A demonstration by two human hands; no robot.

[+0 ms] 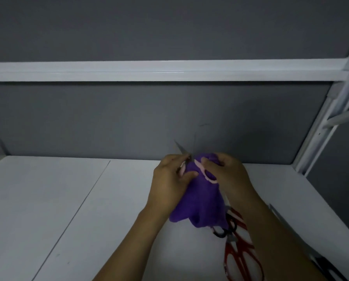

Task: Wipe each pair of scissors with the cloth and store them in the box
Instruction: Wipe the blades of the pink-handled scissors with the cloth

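Head view: the white bench [68,199] carries the work, and no box is in sight. Just above it hangs the purple cloth [200,203], soft and limp. It will bunch and slide, so it wants a gathered handful pressed against the steel.

The left hand [169,179] has its grip curled round one loop of the pink scissors [199,166]. The right hand [228,173] has its grip pinching the cloth up against the other loop. These scissors are raised over the bench between the hands, with the blades spread and pointing up and away, blurred at the tips. They look light and stiff, with smooth and probably slick metal. The loops or the pivot are the safe hold, never the edges.

The red scissors [240,254] lie on the bench under the right forearm, with a black loop [220,233] just beside them.
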